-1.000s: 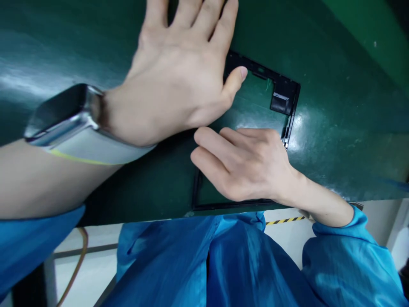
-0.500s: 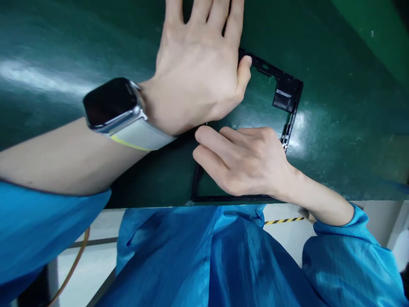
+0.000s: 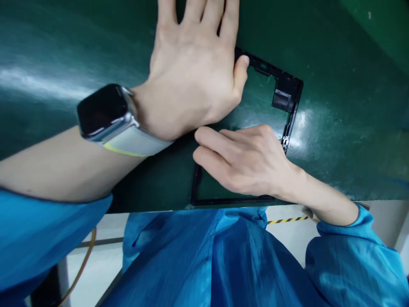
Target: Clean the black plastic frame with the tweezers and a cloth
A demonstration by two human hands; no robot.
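A thin black plastic frame (image 3: 290, 89) lies on the green work surface, a square block at its upper right corner. My left hand (image 3: 194, 76) is spread palm down over the upper left part of the frame, its thumb on the top edge; the fingertips run out of view. Below it my right hand (image 3: 246, 162) is closed, fingers curled, at the frame's left side. What its fingertips hold is hidden under the hand. Small metal parts (image 3: 285, 140) show along the frame's right side.
The green table (image 3: 345, 140) stretches to both sides, and its front edge runs close below the frame. A smartwatch (image 3: 102, 111) is on my left wrist. An orange-brown cable (image 3: 81, 268) hangs at the lower left. Yellow-black tape (image 3: 287, 220) marks the floor.
The left hand and wrist appear slightly further left. The right hand keeps nearly the same place and curled shape. The frame stays put.
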